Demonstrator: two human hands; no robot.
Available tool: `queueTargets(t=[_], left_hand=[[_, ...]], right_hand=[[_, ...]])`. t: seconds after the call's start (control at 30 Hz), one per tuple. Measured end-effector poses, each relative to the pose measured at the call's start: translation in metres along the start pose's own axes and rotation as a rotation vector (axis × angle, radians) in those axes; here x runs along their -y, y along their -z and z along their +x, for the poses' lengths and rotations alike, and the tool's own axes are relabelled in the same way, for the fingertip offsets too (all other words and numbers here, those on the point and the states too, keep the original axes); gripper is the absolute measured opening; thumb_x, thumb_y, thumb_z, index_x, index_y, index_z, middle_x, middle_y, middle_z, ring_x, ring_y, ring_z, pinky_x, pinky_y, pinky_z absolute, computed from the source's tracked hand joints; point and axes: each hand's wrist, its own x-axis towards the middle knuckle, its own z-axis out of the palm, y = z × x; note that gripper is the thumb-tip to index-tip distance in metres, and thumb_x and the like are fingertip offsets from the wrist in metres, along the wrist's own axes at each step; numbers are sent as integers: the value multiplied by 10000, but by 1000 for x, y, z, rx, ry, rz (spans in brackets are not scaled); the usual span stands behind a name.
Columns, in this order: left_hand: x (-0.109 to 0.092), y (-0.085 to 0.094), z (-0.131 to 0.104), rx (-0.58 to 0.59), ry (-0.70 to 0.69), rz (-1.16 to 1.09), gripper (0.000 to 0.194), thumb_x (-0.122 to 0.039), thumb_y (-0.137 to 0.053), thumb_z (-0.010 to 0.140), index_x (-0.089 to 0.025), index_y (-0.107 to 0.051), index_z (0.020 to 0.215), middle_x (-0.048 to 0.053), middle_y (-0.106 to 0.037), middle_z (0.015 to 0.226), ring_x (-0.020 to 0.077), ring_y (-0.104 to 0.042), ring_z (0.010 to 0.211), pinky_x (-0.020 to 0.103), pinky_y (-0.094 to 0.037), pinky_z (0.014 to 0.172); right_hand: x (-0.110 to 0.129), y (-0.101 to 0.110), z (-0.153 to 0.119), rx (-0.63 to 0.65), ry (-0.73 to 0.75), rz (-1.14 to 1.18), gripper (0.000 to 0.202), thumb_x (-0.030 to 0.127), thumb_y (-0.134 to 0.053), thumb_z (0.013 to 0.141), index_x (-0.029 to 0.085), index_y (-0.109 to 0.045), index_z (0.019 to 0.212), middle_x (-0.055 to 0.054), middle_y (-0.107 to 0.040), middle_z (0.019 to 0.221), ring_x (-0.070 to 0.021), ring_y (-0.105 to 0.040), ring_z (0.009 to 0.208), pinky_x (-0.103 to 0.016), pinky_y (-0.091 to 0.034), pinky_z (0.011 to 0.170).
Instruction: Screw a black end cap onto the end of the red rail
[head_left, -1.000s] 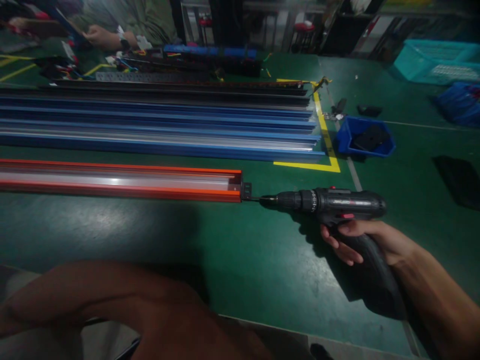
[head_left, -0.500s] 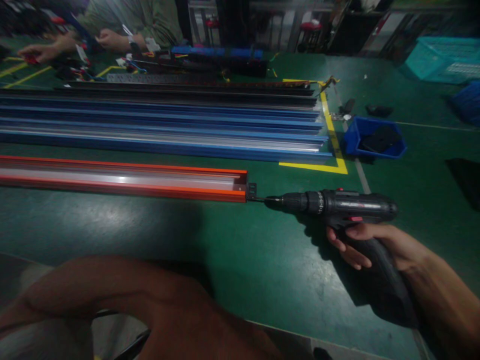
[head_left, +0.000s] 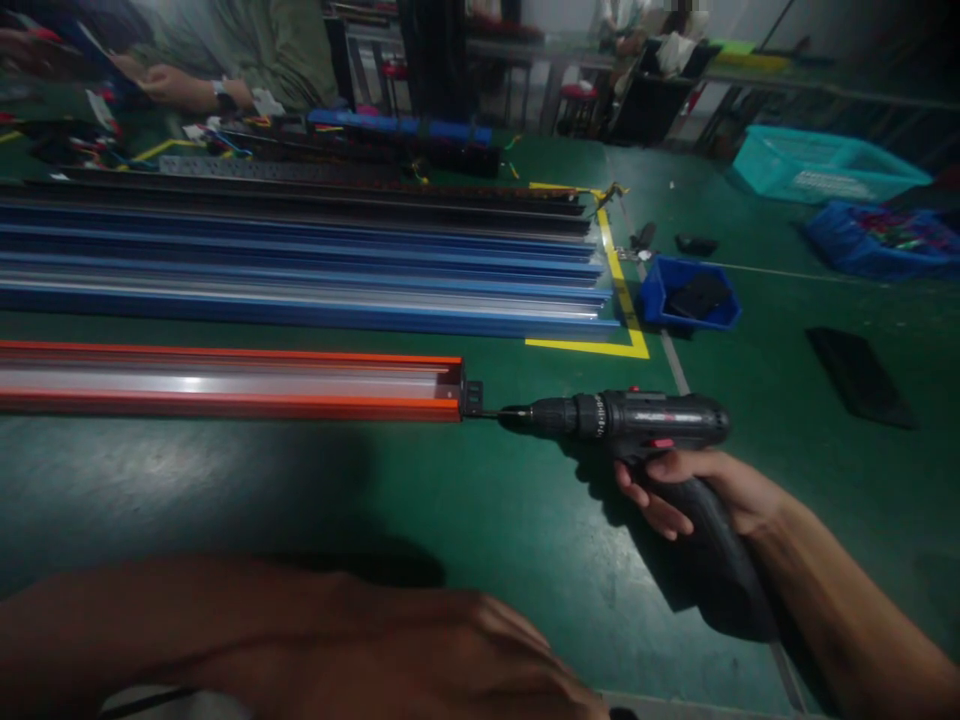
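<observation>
My right hand (head_left: pixel 679 490) is wrapped round the handle of a black cordless drill (head_left: pixel 645 415) with a red switch. The drill lies level, and its bit reaches the small black end piece (head_left: pixel 473 397) on an orange-edged metal channel (head_left: pixel 300 410). That long channel lies on the green tabletop and runs out of view to the left. Large and close to the camera, my left hand (head_left: pixel 442 650) crosses the bottom of the view, its back turned up. Its fingers are blurred and run off the lower edge, so any grip is hidden.
Several blue and black metal profiles (head_left: pixel 322 270) lie behind the channel. A small blue bin (head_left: pixel 690 295), a dark flat piece (head_left: pixel 859 375), a blue tray (head_left: pixel 885 240) and a teal basket (head_left: pixel 829 165) stand on the right. A co-worker's hand (head_left: pixel 180 88) is across the table.
The view has swung to the right, so the table's things appear further left. My left hand has come further into view at the bottom. The drill still meets the channel's end.
</observation>
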Motion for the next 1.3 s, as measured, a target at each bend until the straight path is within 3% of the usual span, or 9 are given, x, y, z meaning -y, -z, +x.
queueTargets(t=[0.07,0.23,0.37,0.5,0.67,0.73,0.8,1.0,1.3], left_hand=[[3,8,15,42,-15,22,208,-452,-650,937,-328,-511,1029,-8,-779,1088,176,-758,956,288,-607,858],[26,-6,37,7,-211,140,175,-394,-627,997,-305,-479,973,-11,-687,814,183,-694,762,320,-566,719],[32,-4,40,-168,-319,379,123,-246,-533,1106,-238,-512,985,-5,-707,842,132,-654,781,260,-542,767],[25,23,37,-309,-390,579,226,-307,-567,1104,-196,-588,908,5,-692,794,135,-604,724,299,-516,714],[24,101,16,-540,-165,1201,271,-283,-542,1100,-181,-669,883,56,-715,864,198,-620,870,370,-492,848],[30,131,5,-649,19,1242,284,-310,-507,1116,-166,-703,970,100,-737,1028,215,-635,969,385,-481,913],[38,151,-5,-603,160,1161,296,-343,-486,1122,-160,-712,1066,118,-720,1147,239,-641,1079,400,-470,984],[46,160,-11,-446,493,780,403,-482,-382,1150,-222,-682,1077,32,-733,1083,193,-660,947,323,-448,829],[48,162,-11,-461,469,751,413,-494,-392,1145,-229,-697,1065,25,-746,1075,185,-664,929,310,-426,827]], right_hand=[[0,1,0,-5,-6,4,256,274,-792,910,67,-845,1050,-89,-769,858,-95,-660,489,-218,-623,563],[-2,4,0,-3,-7,7,262,288,-787,909,74,-846,1047,-83,-771,857,-90,-653,484,-221,-621,561],[-4,5,0,-5,-2,4,267,289,-786,912,66,-838,1050,-83,-764,845,-90,-651,483,-222,-619,554],[-5,6,-1,-11,-4,5,271,287,-785,924,54,-827,1057,-91,-768,864,-90,-668,501,-219,-624,567],[-6,10,-1,24,7,7,266,284,-763,960,60,-813,1094,-93,-774,891,-96,-690,530,-233,-635,591],[-6,11,-1,40,9,6,266,286,-758,965,63,-811,1101,-90,-773,902,-90,-687,535,-231,-631,595],[-7,13,-1,46,7,7,271,293,-753,971,69,-809,1112,-87,-773,912,-89,-687,543,-230,-631,600],[-8,11,-1,72,27,19,271,280,-739,986,64,-811,1133,-86,-765,916,-90,-687,565,-226,-635,609],[-5,7,-3,7,-3,16,284,303,-797,926,73,-839,1087,-80,-765,868,-94,-667,524,-216,-616,571]])
